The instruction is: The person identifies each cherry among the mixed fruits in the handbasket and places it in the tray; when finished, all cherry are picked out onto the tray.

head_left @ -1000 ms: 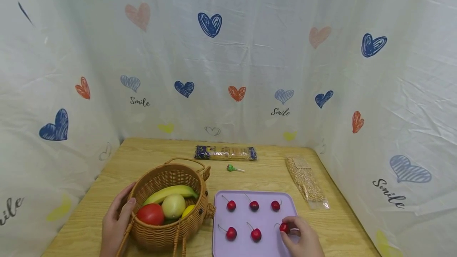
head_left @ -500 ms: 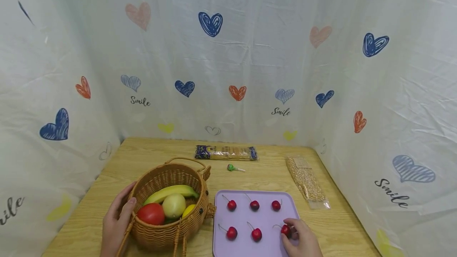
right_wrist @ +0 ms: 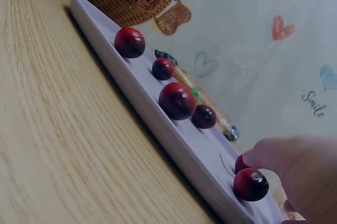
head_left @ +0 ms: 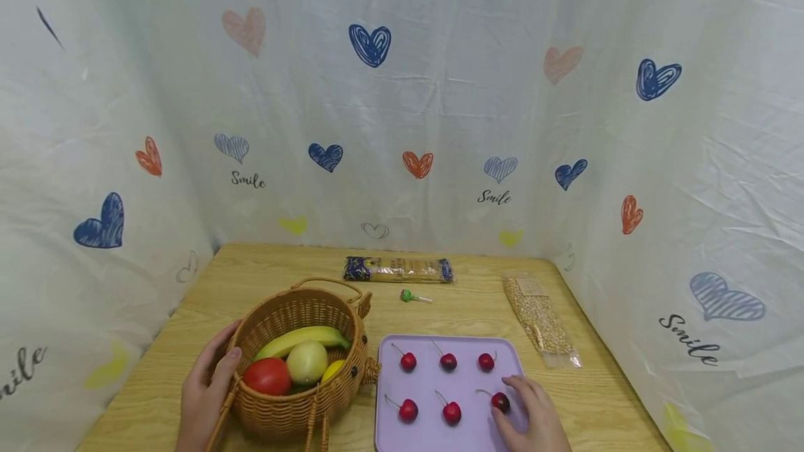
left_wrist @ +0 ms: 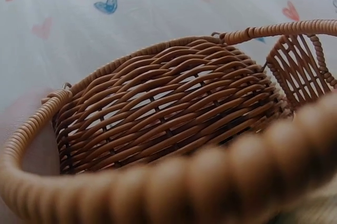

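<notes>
A glossy red cherry (head_left: 500,402) at the tray's 5 o'clock corner is touched by the right hand (head_left: 534,418), whose fingers (right_wrist: 274,155) lie loosely spread beside it rather than pinched round it. Six round, smooth cherries with thin stems are laid in two rows on the flat lilac plastic tray (head_left: 467,379). The step in hand is judged to be the placing or straightening of this last cherry. At 9 o'clock of the tray, the woven wicker basket (head_left: 301,361) is steadied by the left hand (head_left: 204,396), its fingers curled against the ribbed rim. A banana (head_left: 301,337) and other rounded fruit fill it on the wood-grain counter (head_left: 264,277).
</notes>
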`<action>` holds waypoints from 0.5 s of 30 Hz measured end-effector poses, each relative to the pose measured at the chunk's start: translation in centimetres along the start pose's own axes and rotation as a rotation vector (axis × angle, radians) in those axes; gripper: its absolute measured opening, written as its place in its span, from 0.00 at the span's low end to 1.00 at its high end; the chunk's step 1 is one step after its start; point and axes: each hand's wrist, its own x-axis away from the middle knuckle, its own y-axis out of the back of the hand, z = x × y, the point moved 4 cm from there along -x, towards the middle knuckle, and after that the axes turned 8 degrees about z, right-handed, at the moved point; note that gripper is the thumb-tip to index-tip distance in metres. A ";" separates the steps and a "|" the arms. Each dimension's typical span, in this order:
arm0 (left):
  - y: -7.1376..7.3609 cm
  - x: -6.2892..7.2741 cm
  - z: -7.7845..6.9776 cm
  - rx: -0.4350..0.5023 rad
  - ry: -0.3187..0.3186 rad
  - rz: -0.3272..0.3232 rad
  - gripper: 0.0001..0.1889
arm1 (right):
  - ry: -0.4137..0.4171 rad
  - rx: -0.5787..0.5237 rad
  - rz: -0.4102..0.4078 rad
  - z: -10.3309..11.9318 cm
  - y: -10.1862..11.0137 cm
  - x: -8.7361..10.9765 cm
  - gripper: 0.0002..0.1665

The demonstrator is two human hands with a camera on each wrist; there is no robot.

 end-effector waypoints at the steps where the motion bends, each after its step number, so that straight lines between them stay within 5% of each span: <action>1: 0.1 -0.1 0.0 -0.014 0.009 0.002 0.27 | 0.006 -0.001 -0.009 0.0 0.0 0.0 0.30; 11: 0.7 -0.3 -0.3 -0.076 0.090 0.028 0.29 | 0.181 0.007 -0.216 0.4 0.7 -0.4 0.28; 15: 1.3 -0.8 -1.7 -0.185 0.110 0.083 0.30 | 0.211 -0.012 -0.218 0.9 2.1 -1.3 0.27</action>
